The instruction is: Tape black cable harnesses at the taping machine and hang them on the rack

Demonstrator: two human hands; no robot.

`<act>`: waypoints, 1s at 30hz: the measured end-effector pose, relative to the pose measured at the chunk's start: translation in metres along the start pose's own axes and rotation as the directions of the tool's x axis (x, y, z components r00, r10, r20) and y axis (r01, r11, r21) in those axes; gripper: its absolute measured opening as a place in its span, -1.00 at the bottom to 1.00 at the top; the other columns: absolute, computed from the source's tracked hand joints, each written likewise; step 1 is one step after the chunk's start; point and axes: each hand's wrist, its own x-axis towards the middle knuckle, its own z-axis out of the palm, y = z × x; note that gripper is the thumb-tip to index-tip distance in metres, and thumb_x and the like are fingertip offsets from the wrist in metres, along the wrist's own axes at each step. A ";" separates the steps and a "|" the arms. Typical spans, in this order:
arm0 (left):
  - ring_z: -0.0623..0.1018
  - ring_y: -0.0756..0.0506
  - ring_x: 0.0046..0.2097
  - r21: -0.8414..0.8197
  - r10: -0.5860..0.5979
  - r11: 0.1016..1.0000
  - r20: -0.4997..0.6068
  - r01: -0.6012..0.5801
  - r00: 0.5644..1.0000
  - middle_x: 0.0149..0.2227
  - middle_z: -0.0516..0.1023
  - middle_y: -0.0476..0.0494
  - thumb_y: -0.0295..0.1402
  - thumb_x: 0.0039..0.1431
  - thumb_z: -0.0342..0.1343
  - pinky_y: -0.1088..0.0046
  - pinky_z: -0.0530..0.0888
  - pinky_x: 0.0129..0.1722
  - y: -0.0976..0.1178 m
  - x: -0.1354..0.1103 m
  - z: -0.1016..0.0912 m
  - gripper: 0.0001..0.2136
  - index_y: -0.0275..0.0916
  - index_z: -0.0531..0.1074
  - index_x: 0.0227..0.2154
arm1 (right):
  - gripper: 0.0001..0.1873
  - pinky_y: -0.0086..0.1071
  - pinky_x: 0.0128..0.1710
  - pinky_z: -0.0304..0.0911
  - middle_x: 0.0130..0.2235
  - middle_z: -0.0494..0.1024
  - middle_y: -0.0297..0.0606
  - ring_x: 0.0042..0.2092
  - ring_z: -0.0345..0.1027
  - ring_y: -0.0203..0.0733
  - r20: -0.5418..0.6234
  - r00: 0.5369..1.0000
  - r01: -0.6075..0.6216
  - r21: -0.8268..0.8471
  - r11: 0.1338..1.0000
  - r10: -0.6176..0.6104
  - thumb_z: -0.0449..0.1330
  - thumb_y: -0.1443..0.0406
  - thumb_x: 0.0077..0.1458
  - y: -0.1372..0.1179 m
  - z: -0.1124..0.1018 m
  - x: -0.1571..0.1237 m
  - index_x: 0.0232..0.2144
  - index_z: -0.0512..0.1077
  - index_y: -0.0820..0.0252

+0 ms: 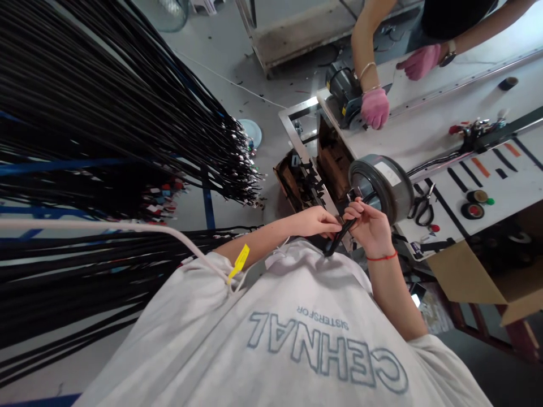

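Observation:
In front of my chest, a dark, cable-like black length [338,239] runs up between my hands. My left hand [319,222] is closed, its fingertips pressed on the black length. With thumb and fingers pinched, my right hand [368,225], a red string on its wrist, grips the same piece higher up. Just beyond my right hand is a large dark spool [394,189] with a white label, at the table corner. The upper end of the black length is partly hidden by my fingers.
Black cables [169,102] with connectors hang at left. Across the white table [428,130] a co-worker's pink-gloved hands [375,107] work by a dark motor [341,82]. Scissors [424,206], tape rolls [473,211] and black strips lie right. A cardboard box [466,274] stands below.

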 end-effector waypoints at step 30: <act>0.54 0.00 -0.39 0.456 0.282 0.886 -0.392 -0.081 0.875 -0.41 0.60 -0.10 -0.42 0.25 0.01 0.55 0.42 -0.33 -0.026 -0.005 0.030 -0.80 -0.32 0.54 -0.33 | -0.79 -0.52 -0.51 0.16 -0.51 0.06 -0.46 -0.53 0.01 -0.40 -0.097 0.976 0.197 0.031 0.980 -0.193 0.08 0.52 0.06 0.015 0.006 0.007 -0.44 0.21 0.13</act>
